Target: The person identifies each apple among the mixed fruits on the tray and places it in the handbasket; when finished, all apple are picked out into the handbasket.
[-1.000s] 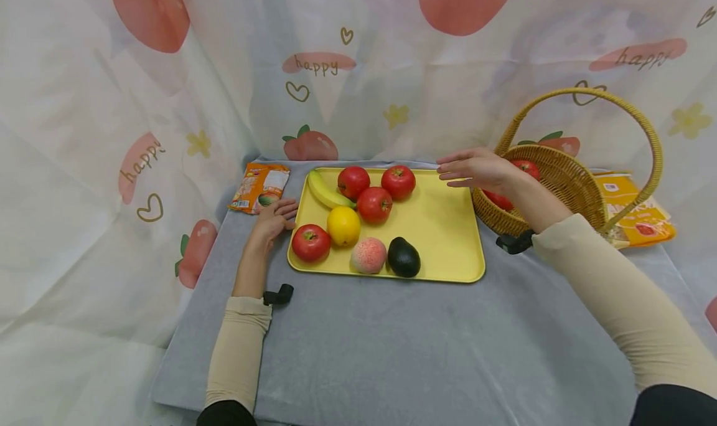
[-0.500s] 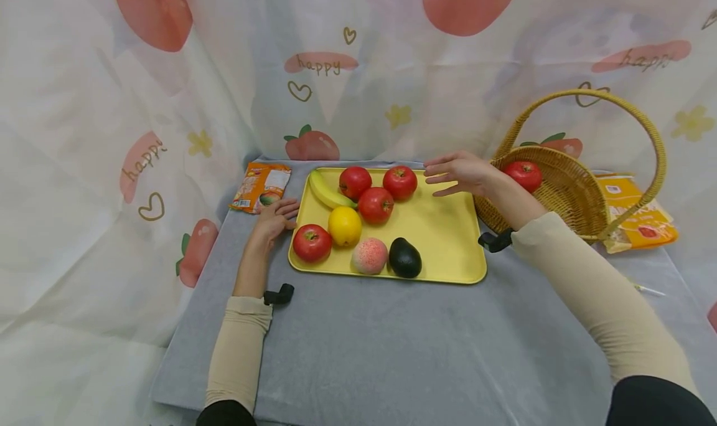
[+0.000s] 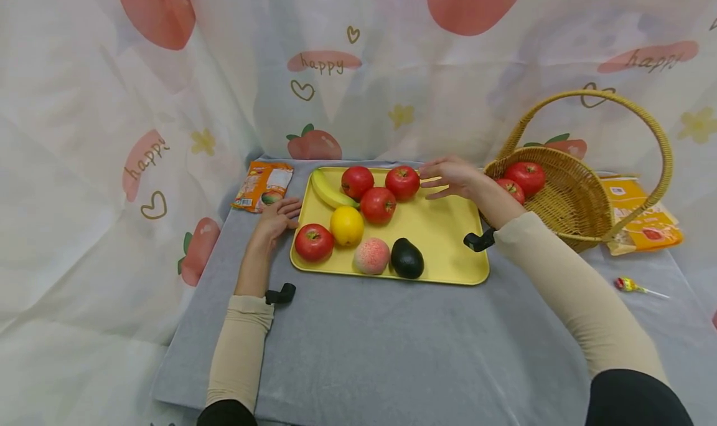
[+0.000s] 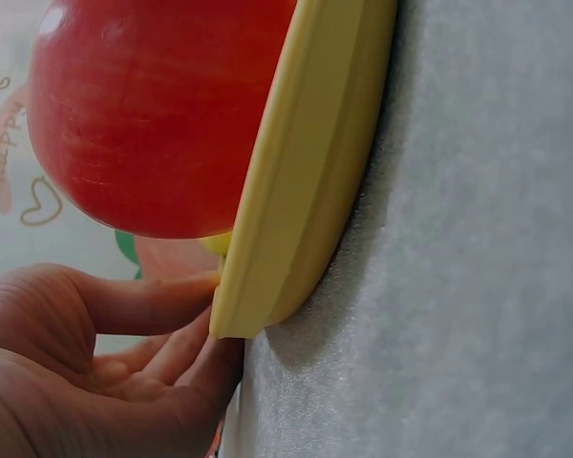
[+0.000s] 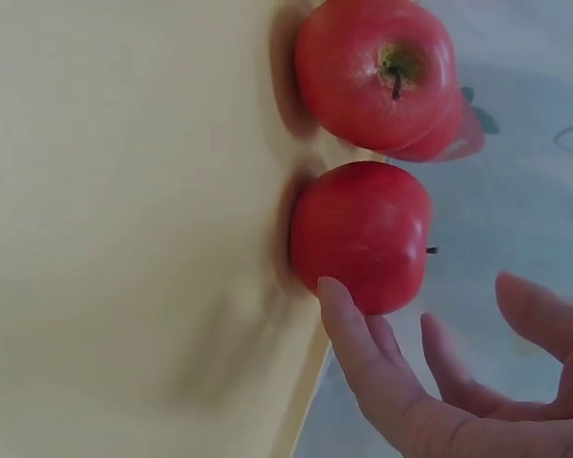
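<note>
My right hand [image 3: 454,178] reaches over the tray's back right, fingers spread, beside a red apple [image 3: 402,183]. In the right wrist view its index fingertip overlaps the near side of that apple [image 5: 363,237], with the thumb apart. My left hand [image 3: 274,219] rests at the left edge of the yellow tray [image 3: 448,245], thumb and fingers extended against the rim [image 4: 286,191]. On the tray lie two more apples by a banana [image 3: 330,190], another apple [image 3: 314,243] at front left, a yellow lemon-like fruit [image 3: 346,225], a peach [image 3: 372,256] and a dark avocado [image 3: 406,258].
A wicker basket [image 3: 579,195] with a tall handle stands right of the tray, two red apples [image 3: 525,177] inside. Behind it lies an orange-yellow packet [image 3: 644,217]; a lollipop [image 3: 630,284] lies nearer. An orange snack bag [image 3: 263,186] sits left of the tray.
My right hand has moved left from the basket's rim to the apple at the tray's back right. The lollipop and basket apples have come into view. The left hand has stayed put.
</note>
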`<state>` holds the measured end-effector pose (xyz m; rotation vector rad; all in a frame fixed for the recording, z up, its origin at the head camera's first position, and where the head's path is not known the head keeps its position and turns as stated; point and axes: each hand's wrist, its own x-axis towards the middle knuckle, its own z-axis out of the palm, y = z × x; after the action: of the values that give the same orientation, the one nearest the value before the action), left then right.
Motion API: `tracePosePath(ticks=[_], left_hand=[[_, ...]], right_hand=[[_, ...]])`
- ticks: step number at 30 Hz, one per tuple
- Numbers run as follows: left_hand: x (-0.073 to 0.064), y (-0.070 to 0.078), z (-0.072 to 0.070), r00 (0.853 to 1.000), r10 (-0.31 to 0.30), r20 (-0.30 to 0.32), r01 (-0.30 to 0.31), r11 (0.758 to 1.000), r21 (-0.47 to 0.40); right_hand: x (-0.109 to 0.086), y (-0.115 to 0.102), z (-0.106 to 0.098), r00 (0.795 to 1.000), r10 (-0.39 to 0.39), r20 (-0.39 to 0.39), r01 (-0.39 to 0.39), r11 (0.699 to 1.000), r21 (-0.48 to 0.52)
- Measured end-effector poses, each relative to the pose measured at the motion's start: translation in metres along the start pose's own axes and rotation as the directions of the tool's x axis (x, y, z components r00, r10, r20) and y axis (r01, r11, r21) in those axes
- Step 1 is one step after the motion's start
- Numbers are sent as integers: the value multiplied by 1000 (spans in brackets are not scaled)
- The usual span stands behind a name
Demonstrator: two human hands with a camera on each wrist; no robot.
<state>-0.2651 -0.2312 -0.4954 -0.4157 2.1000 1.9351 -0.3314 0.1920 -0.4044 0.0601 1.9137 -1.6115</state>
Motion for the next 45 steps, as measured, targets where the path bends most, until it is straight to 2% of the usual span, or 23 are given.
tracePosePath(ticks=[7,13,19,25,36,45], left_hand=[[1,0,2,1000,0,-9,0,1000,-17],[1,-1,0,1000,11,10,-10,1000,-20],[1,-1,-1,1000,15,16,-15,1000,-17],[-1,-1,-1,1000,15,23,-15,1000,-16],[0,-1,0,1000,2,2,-2,1000,-16],[2,0,1,1000,-2,-16,2,1000,-5]], right_hand=[[9,7,0,1000,1,-17,0,1000,14],[21,15,0,999,28,-47,-26,999,47],[32,17,5,995,38,-94,-32,997,69],[40,18,11,994,37,-107,-27,996,87],[43,17,15,991,52,-125,-32,987,158],[42,19,15,988,36,-148,-10,986,169]])
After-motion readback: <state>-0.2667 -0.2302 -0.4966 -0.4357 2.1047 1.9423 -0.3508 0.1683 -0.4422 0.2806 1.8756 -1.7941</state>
